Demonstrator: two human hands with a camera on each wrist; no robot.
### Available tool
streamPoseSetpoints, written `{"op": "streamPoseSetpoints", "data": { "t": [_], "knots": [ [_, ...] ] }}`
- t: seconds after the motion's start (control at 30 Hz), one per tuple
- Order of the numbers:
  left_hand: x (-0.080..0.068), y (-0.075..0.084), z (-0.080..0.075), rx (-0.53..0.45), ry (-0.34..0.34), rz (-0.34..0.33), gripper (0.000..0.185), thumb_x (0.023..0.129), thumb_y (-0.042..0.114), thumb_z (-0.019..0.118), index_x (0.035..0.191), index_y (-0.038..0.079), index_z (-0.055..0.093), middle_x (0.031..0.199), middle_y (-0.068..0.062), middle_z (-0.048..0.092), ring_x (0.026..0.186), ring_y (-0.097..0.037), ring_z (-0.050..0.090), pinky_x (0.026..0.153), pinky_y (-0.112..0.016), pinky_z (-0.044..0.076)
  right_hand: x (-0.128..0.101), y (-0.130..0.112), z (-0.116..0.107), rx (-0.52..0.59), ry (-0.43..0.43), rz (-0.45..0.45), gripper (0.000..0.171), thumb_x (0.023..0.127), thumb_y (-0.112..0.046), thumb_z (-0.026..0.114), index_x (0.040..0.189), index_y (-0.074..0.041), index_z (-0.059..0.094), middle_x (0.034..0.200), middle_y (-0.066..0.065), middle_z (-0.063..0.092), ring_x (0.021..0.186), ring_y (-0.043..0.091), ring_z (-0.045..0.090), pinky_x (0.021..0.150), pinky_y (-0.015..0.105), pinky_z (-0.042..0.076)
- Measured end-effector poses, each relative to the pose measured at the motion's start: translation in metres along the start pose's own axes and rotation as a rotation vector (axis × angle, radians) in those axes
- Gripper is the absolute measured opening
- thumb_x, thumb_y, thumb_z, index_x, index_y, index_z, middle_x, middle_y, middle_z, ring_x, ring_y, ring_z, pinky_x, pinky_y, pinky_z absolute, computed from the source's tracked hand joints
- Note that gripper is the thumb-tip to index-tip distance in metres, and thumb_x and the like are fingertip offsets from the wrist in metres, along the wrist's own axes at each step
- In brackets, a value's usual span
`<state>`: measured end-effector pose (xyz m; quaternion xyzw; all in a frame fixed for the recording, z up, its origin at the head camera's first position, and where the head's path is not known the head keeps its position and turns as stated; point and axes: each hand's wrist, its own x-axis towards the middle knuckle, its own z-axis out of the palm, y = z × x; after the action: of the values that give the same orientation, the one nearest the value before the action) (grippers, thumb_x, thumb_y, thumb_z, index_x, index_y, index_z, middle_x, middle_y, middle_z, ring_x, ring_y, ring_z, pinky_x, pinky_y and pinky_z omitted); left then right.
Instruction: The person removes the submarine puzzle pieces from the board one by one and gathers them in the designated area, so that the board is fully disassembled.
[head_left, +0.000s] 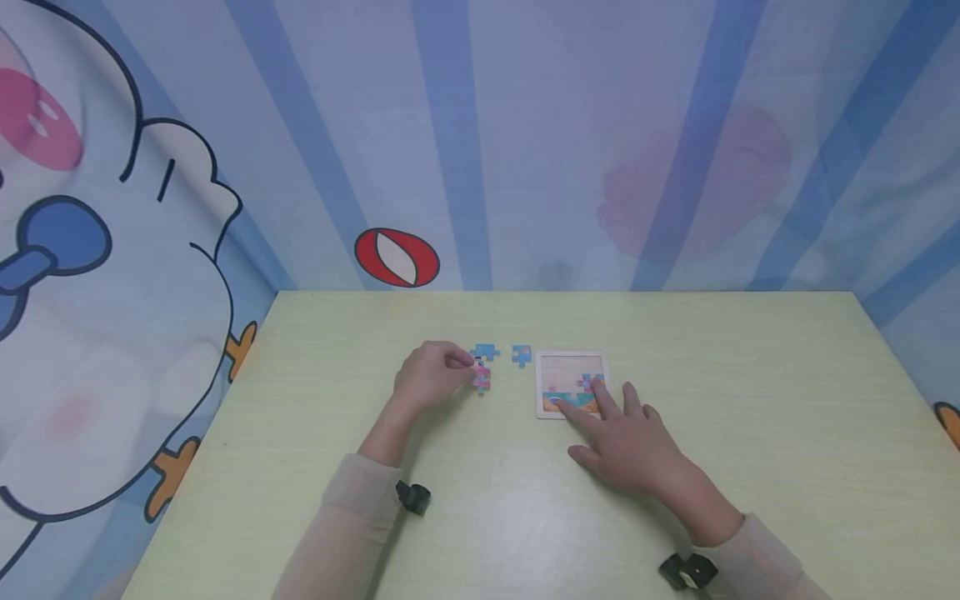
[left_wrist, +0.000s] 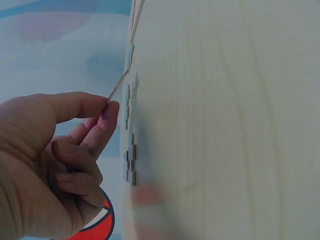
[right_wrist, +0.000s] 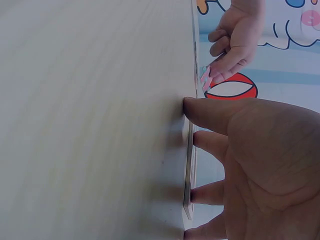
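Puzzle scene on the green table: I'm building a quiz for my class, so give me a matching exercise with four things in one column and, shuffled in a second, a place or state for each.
Things:
1. left hand
2. right hand
3. puzzle tray
4. lone blue piece

Places or states:
A. lies loose on the table between the left hand and the tray
B. pinches a puzzle piece off the table
C. fingers flat, pressing on the tray's lower part
D. lies flat on the table, partly filled along its lower edge

Pairs: 1-B, 2-C, 3-D, 4-A
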<state>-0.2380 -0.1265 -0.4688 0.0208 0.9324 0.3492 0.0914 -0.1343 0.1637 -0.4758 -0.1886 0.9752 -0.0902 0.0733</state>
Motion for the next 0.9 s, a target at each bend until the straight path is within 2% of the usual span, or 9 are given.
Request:
{"op": "streamPoseSetpoints", "data": {
  "t": [0.3,0.7,0.9],
  "knots": [
    [0.0018,-0.0033,0.0007,0.026,-0.021,-0.012,0.015,0.093,0.028,0.076,0.102,0.017,0.079,0.093,0.003,0.073,0.088,-0.018,0.066,0.082,-0.043,0.051,-0.0011,0.0003,0.0003,0.001,0.003,-0.004,0.059,0.103,-0.045,0.059,0.158,-0.028,0.046,0.161,0.029,0.034,0.139,0.065,0.030,0.098,0.073,0.040],
    [0.0051,-0.0044,0.0022,0.096,-0.004,0.002,0.014,0.093,0.027,0.073,0.103,0.018,0.079,0.093,0.003,0.072,0.088,-0.018,0.065,0.081,-0.043,0.050,-0.0006,0.0012,0.0014,0.002,-0.006,0.000,0.060,0.103,-0.046,0.058,0.159,-0.030,0.044,0.162,0.029,0.031,0.140,0.066,0.028,0.099,0.073,0.038],
    [0.0067,-0.0033,0.0027,0.097,0.001,0.005,0.015,0.093,0.028,0.074,0.104,0.019,0.079,0.093,0.003,0.072,0.087,-0.018,0.065,0.081,-0.042,0.051,-0.0009,0.0007,0.0004,-0.004,0.003,-0.002,0.060,0.103,-0.046,0.059,0.158,-0.029,0.045,0.162,0.029,0.031,0.140,0.065,0.029,0.098,0.073,0.039]
  ]
}}
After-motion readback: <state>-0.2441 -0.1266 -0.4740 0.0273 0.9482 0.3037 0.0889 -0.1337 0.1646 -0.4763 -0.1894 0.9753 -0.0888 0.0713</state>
